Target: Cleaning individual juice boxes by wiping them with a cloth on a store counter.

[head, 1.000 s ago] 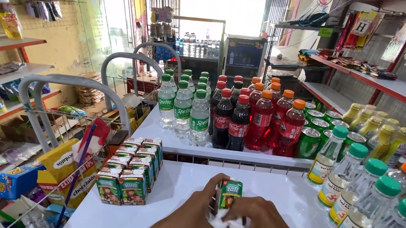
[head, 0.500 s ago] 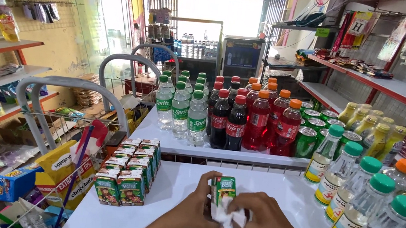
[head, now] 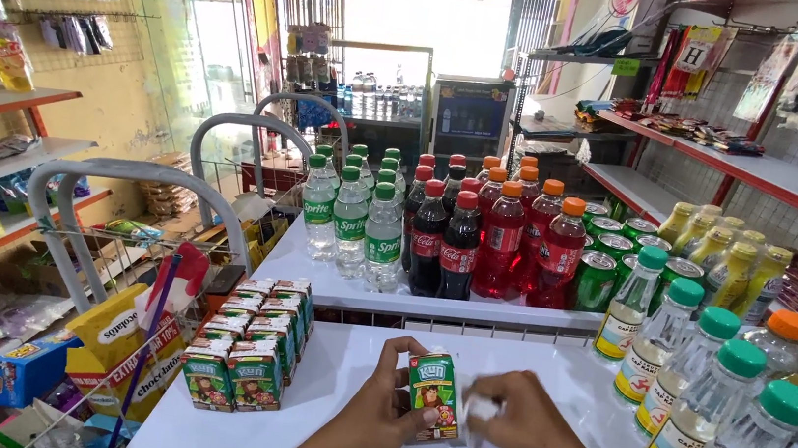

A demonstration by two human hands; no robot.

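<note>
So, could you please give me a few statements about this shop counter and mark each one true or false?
1. The left hand holds a small green juice carton upright. True.
2. The right hand is lifting a red soda bottle. False: it holds a white cloth beside the carton.
3. A block of matching cartons stands on the white counter to the left of the hands. True.
4. The clear bottles with green caps lie flat. False: they stand upright on the right.
5. The dark cola bottles stand behind the hands. True.
</note>
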